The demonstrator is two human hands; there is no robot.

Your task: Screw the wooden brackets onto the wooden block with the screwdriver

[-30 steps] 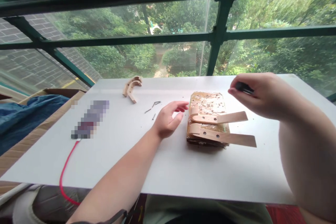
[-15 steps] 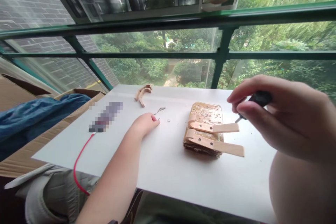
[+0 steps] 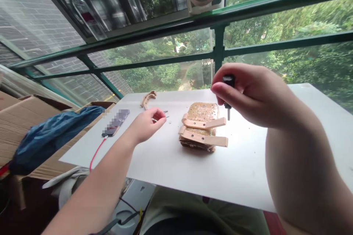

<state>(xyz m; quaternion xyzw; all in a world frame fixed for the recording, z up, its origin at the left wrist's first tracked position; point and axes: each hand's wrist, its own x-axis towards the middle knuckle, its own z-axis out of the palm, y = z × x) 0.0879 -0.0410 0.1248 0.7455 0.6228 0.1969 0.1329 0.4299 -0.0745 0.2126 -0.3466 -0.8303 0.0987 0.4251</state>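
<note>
My right hand [image 3: 248, 95] is closed around a small black-handled screwdriver [image 3: 228, 80], held upright with its tip just above the white table, right of a worn brown block [image 3: 202, 112]. Two tan wooden strips [image 3: 204, 122] lie across that block, with screw holes showing. My left hand [image 3: 146, 125] is pinched over a thin screw [image 3: 159, 118] beside a few loose screws, left of the block.
A curved wooden piece [image 3: 147, 99] lies at the far edge of the white table [image 3: 193, 169]. A phone [image 3: 116, 126] with a red cable [image 3: 96, 152] sits at the left. A cardboard box [image 3: 24, 117] with blue cloth [image 3: 55, 128] stands beyond the left edge. Window rails run behind.
My right hand has moved left with the screwdriver, turning it upright next to the block. My left hand has closed its fingertips on a screw. The view has tilted.
</note>
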